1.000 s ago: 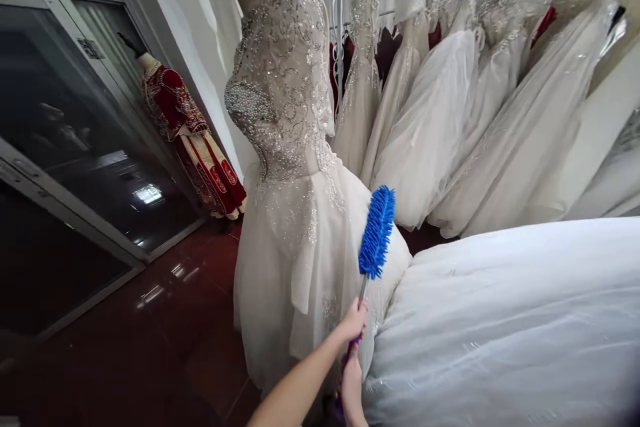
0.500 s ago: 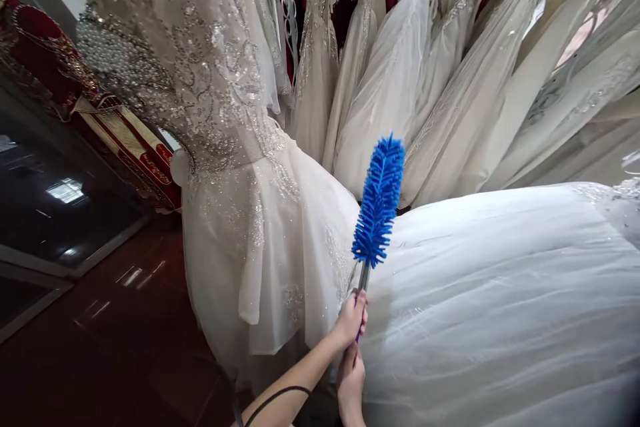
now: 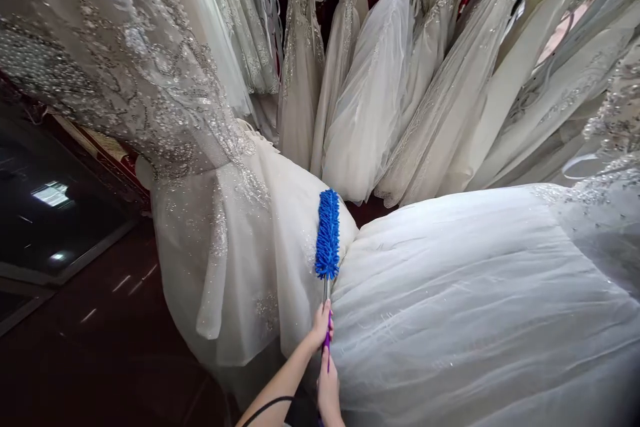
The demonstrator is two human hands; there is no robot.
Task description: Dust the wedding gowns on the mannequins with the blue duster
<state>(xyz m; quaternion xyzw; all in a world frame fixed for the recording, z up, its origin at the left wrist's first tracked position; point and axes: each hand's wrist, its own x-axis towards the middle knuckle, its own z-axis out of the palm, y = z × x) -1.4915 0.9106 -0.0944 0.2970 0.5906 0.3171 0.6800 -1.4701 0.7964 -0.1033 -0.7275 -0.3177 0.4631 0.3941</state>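
A duster with a fluffy blue head [image 3: 328, 233], a metal rod and a purple handle points away from me, upright in view. My left hand [image 3: 323, 325] is wrapped round the upper handle, just below the rod. Lower down, my right hand [image 3: 328, 387] grips the same handle. Behind the blue head is the skirt of a beaded ivory gown [image 3: 220, 180] on the left; whether the two touch, I cannot tell. A white gown with a wide tulle skirt [image 3: 465, 280] spreads out on the right, close beside my hands.
Several pale gowns [image 3: 370, 93] hang in a row at the back. Dark reddish shiny floor [image 3: 115, 347] shows at lower left, beside a dark glossy panel [image 3: 55, 193]. A black cable or strap [image 3: 270, 402] crosses my left forearm.
The duster and both hands have moved left and down in view, and the blue head appears smaller. My view has shifted, showing more of the right gown's beaded bodice.
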